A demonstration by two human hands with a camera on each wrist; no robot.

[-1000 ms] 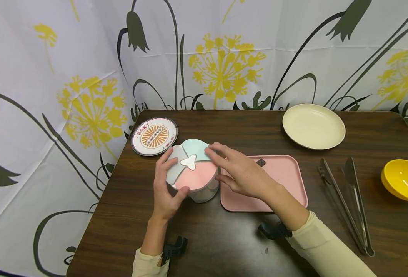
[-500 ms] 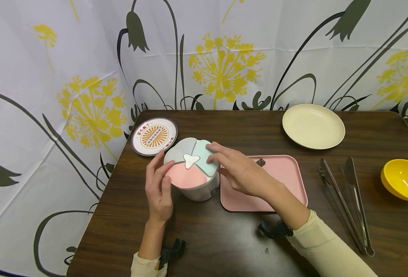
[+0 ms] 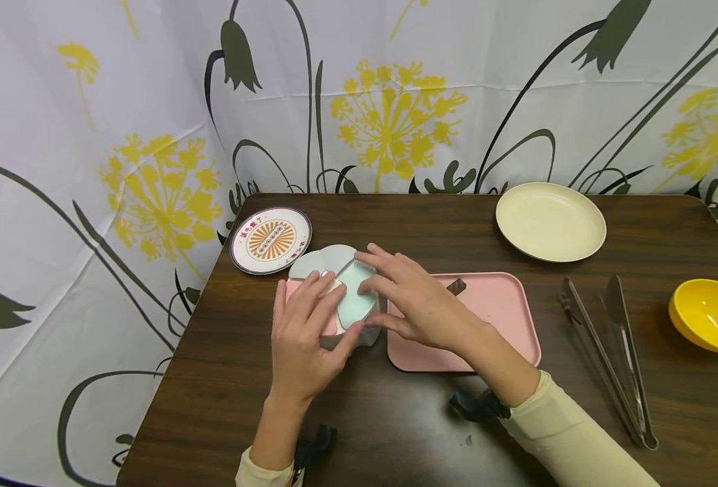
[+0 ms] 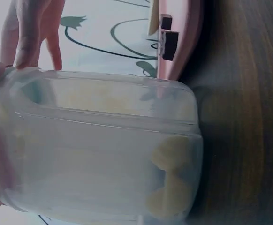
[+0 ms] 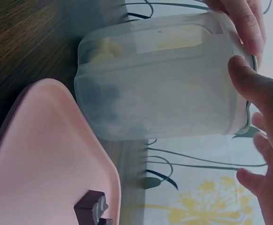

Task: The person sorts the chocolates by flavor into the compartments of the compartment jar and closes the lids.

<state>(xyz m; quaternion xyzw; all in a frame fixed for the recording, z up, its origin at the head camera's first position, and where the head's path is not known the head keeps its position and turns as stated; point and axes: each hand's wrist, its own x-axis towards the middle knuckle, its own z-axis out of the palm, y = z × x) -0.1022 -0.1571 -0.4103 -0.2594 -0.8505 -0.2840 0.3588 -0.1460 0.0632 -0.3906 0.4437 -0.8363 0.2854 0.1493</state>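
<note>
Flowered cloth (image 3: pixel 419 40) behind, dark wood-grain desk (image 3: pixel 395 433) in front, on my head feed.

Left hand (image 3: pixel 304 338): fingers extended and spread across the lid (image 3: pixel 354 306), thumb out at the near side. Right hand (image 3: pixel 428 308): fingers loosely bent, spread, tips on the lid's mint panel, thumb at the rim. I see neither hand clenched.

I read it as two-sided contact to keep the container (image 5: pixel 160 84) steady: it's tall, upright on the desk, just left of the pink tray (image 3: pixel 492 331). Tray probably sits there for short right-hand reach. Tongs (image 3: pixel 608 364) lie farther right, joined end toward the person, presumably for easy pickup. Plates sit back, likely to keep them away from the arms.

Counts: one container, one lid with three panels (grey, mint, pink). At least two pale pieces (image 4: pixel 171 183) low inside; walls too cloudy for me to total. Dark lump (image 3: pixel 457 286) on the tray: two bits on wrist feeds, can't tell if joined. One tray, one pair of tongs, two plates: printed (image 3: pixel 271 241) and cream (image 3: pixel 550 222). One yellow bowl (image 3: pixel 708 316), far right.
</note>
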